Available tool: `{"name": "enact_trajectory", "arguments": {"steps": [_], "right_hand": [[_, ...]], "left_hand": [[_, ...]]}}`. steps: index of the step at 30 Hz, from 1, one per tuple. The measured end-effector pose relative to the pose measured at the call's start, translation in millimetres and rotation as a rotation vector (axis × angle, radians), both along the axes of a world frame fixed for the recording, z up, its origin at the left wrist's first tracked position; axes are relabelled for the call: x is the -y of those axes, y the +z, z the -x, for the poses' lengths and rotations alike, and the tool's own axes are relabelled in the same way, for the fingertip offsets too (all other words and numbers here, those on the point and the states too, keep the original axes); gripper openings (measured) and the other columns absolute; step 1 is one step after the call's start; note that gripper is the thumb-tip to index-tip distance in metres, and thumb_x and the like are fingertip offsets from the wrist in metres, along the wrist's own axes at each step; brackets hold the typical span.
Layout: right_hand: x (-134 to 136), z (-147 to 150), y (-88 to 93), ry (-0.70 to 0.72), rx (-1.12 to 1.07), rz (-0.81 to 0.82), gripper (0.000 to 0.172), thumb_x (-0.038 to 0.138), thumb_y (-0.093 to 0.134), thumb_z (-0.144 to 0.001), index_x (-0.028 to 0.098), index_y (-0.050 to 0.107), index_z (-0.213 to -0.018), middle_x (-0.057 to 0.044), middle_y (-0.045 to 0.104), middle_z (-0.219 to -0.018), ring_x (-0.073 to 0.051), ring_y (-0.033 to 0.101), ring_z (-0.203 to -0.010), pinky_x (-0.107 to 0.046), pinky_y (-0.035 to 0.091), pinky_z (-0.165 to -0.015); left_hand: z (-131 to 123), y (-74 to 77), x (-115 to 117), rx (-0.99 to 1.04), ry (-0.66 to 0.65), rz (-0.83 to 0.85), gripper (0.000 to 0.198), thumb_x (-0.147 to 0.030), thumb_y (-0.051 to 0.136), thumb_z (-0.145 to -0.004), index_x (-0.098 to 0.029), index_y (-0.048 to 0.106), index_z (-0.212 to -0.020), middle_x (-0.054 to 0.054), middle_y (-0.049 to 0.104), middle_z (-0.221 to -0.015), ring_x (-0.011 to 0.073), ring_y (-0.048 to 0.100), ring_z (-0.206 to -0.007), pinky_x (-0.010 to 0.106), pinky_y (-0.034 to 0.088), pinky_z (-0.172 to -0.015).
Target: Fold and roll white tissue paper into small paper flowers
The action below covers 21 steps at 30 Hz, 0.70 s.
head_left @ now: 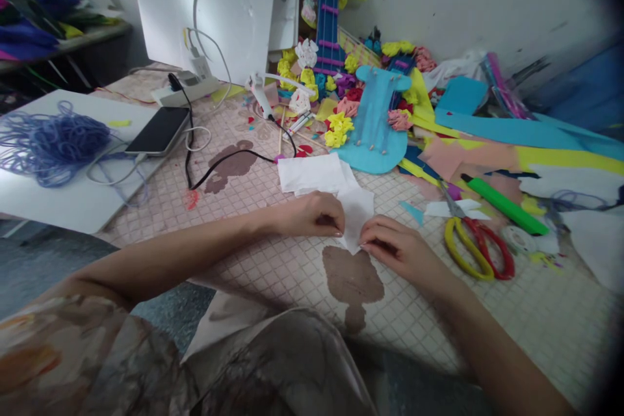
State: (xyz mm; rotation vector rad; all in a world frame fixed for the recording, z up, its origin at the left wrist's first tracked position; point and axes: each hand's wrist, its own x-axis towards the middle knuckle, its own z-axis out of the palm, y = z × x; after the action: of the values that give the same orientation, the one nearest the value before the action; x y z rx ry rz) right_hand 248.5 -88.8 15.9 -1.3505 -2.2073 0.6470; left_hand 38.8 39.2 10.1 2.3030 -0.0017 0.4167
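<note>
A small piece of white tissue paper lies on the checked tablecloth and both hands pinch it. My left hand grips its left edge with fingers curled. My right hand pinches its lower right corner. A larger white sheet lies just behind, touching the pinched piece.
Red and yellow scissors and a green marker lie to the right. A blue foam guitar shape with paper flowers, coloured foam sheets, a glue gun, a phone, purple yarn and cables sit behind.
</note>
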Motion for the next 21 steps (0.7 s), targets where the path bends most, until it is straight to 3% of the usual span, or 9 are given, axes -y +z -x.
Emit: {"name": "enact_trajectory", "arguments": {"steps": [6,14,21], "right_hand": [[-2,5,-2.6,-0.054,0.033,0.013,0.010,0.020,0.052,-0.090,0.021,0.059,-0.084,-0.004,0.058,-0.088,-0.016,0.055,-0.076,-0.028,0.044,-0.064],[-3,5,-4.6,-0.071,0.019,0.055,0.008,0.020,0.055,-0.088,0.021,0.059,-0.081,-0.002,0.055,-0.084,-0.014,0.053,-0.071,-0.026,0.041,-0.059],[-4,11,-6.3,-0.145,0.026,0.019,0.008,0.018,0.056,-0.086,0.020,0.057,-0.078,-0.001,0.055,-0.082,-0.013,0.051,-0.066,-0.026,0.040,-0.056]], "left_hand": [[-6,-8.0,6,0.028,0.071,-0.066,0.010,-0.021,0.059,-0.085,-0.015,0.066,-0.079,0.005,0.066,-0.081,0.0129,0.058,-0.080,0.027,0.044,-0.080],[-4,-4.4,6,-0.031,0.023,-0.105,0.008,-0.024,0.063,-0.083,-0.019,0.068,-0.080,0.004,0.066,-0.090,0.0146,0.058,-0.090,0.030,0.038,-0.089],[-11,-11.0,16,-0.048,0.182,-0.136,0.006,-0.021,0.063,-0.081,-0.018,0.067,-0.079,0.003,0.065,-0.086,0.0153,0.057,-0.089,0.030,0.038,-0.087]]}}
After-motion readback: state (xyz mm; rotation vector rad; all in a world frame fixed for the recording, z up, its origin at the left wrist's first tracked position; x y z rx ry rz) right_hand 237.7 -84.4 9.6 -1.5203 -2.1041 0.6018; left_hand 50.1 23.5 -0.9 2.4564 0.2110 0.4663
